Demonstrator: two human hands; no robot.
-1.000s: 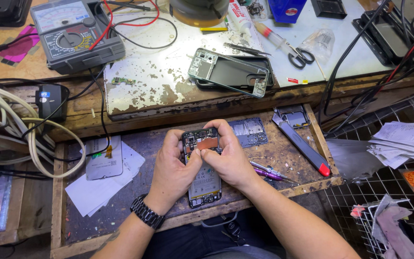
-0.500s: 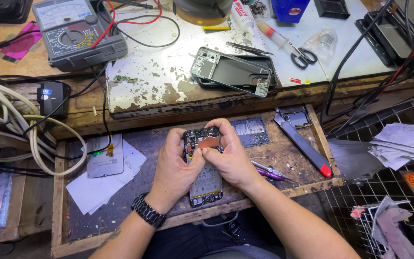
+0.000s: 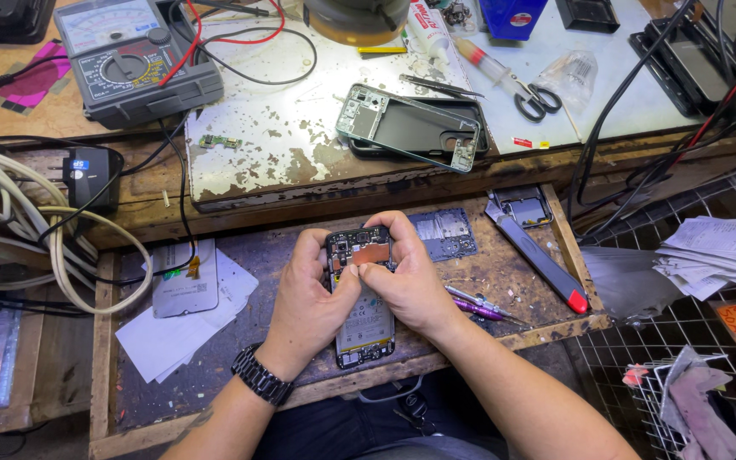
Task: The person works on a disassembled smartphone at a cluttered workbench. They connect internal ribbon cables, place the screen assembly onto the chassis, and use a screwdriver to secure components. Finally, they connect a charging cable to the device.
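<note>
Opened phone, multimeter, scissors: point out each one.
Opened phone (image 3: 366, 328), head view, on its exposed battery between both hands.
Multimeter (image 3: 125, 64), head view, on its round dial selector.
Scissors (image 3: 537, 100), head view, on the black handles.

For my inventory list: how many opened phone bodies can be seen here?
2. One opened phone is held in both hands over the drawer; one empty phone frame lies on the bench top. Others may be hidden.

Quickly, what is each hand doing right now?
Left hand: closed, holding the opened phone.
Right hand: closed on the same phone, thumb pressing its upper part.
</note>
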